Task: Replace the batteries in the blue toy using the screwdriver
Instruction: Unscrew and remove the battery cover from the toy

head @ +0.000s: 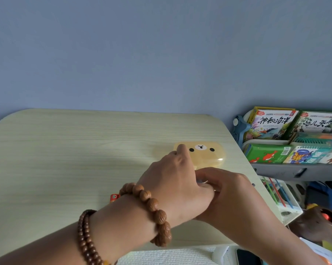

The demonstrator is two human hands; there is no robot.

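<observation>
1. Mostly hidden, the blue toy (201,181) shows only as a pale bluish sliver between the two hands, above the near right part of the surface (65,153).
2. The left hand (172,180) reaches across from the lower left, its fingers curled down over the toy and one finger (182,150) raised toward the box behind.
3. The right hand (230,196) comes in from the lower right and is closed around the toy from that side, touching the left hand's thumb.
4. Whether either hand also holds a screwdriver cannot be told.
5. Two strings of brown wooden beads sit on the left arm: a large-bead bracelet (153,207) at the wrist and a small-bead bracelet (86,240) farther up.
6. Just behind the hands lies a translucent yellow box (205,153) with a bear face on its lid.
7. A small orange-red item (113,197) peeks out beside the left wrist.
8. To the right of the surface stands a shelf (295,167) of picture books (272,123).
</observation>
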